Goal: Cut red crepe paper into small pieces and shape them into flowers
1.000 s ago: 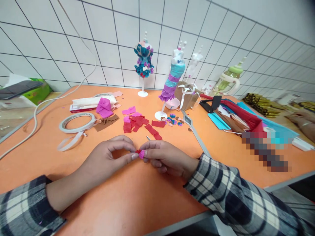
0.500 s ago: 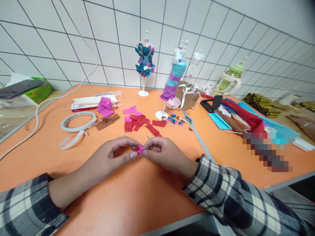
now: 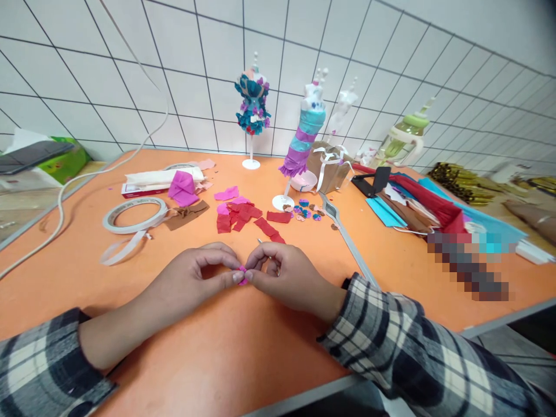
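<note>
Bright-pink small piece of crumpled paper sits between your fingertips, just above the near middle of the orange desk; its visible sliver runs roughly toward and away from you, but your fingertips cover too much to tell its true long axis or which end points where. Beyond your fingers lie overlapping red paper strips, with loose pink paper pieces behind them. To your left is a round roll of white tape, its loose end curling on the desk; farther back, a white-based dress form wrapped in turquoise and purple leans slightly. A thin grey tip shows just behind your right hand; you cannot tell whether it is held. Your left hand and right hand both pinch the pink piece, thumbs against forefingers, the other fingers loosely curled.
</note>
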Motion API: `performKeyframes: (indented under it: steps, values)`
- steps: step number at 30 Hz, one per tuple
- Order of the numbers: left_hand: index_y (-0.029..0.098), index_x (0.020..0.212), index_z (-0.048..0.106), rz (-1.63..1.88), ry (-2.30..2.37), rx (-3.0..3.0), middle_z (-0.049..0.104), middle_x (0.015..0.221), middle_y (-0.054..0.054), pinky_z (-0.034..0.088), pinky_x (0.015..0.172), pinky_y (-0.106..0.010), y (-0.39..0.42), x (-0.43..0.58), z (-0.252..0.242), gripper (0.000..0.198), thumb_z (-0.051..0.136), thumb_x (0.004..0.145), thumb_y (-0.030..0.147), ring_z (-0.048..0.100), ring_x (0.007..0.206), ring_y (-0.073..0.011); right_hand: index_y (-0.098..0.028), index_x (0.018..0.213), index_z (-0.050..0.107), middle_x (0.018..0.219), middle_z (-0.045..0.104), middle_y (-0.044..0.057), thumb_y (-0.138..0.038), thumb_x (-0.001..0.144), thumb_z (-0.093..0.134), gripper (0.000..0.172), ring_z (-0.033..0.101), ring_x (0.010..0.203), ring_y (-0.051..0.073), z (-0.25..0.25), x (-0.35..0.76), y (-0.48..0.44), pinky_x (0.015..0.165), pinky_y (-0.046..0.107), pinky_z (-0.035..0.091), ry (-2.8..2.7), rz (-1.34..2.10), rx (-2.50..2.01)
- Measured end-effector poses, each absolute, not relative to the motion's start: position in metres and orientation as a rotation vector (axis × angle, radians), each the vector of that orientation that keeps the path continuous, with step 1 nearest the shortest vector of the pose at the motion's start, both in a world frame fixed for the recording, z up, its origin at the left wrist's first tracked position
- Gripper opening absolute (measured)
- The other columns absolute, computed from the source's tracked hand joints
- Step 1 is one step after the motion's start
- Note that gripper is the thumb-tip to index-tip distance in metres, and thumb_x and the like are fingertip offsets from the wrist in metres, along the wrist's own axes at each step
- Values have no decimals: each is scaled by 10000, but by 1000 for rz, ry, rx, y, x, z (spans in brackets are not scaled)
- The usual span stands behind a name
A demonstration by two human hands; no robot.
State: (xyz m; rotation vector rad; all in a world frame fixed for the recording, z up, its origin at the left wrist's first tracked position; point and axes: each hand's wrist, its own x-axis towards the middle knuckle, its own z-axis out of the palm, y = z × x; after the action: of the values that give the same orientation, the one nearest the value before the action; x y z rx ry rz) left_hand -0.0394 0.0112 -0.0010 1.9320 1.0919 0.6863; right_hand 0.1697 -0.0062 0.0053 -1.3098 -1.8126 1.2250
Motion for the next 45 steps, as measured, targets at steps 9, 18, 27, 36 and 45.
performKeyframes:
  steps: [9, 18, 27, 36, 45]
  values:
    - [249, 1030, 762, 662, 1143, 1846, 793, 1062, -78, 585, 893, -395, 12, -41, 6, 414, 669, 816, 590, 730, 1000, -297, -178, 824, 682, 646, 549, -50, -295, 817, 685, 117, 494, 629, 93, 4, 168, -4, 588, 220, 357, -1732, 1266, -1310]
    - [233, 781, 739, 659, 1082, 1952, 769, 897, -47, 580, 809, -329, 11, -37, 4, 287, 664, 846, 503, 719, 846, -220, -185, 1019, 695, 870, 665, -17, -341, 809, 704, 261, 489, 610, 72, 2, 169, -5, 573, 218, 370, -1721, 1297, -1275]
    - [247, 876, 763, 634, 1159, 2009, 783, 956, -58, 574, 844, -354, 9, -36, 4, 298, 681, 821, 527, 725, 891, -246, -180, 825, 695, 645, 561, -51, -307, 793, 704, 131, 488, 619, 91, 0, 169, -2, 592, 223, 359, -1792, 1184, -1335]
    - [248, 770, 760, 712, 1238, 1931, 782, 884, -45, 562, 851, -374, 10, -38, 6, 339, 674, 799, 575, 724, 847, -248, -188, 799, 667, 633, 548, -56, -313, 786, 710, 133, 487, 615, 94, 1, 169, -3, 578, 226, 347, -1759, 1214, -1365]
    - [244, 834, 765, 698, 1205, 1914, 777, 942, -54, 568, 878, -379, 11, -41, 2, 411, 685, 793, 645, 724, 888, -257, -174, 818, 645, 651, 545, -51, -352, 800, 710, 190, 448, 584, 82, 0, 170, 0, 540, 217, 321, -1672, 1337, -1309]
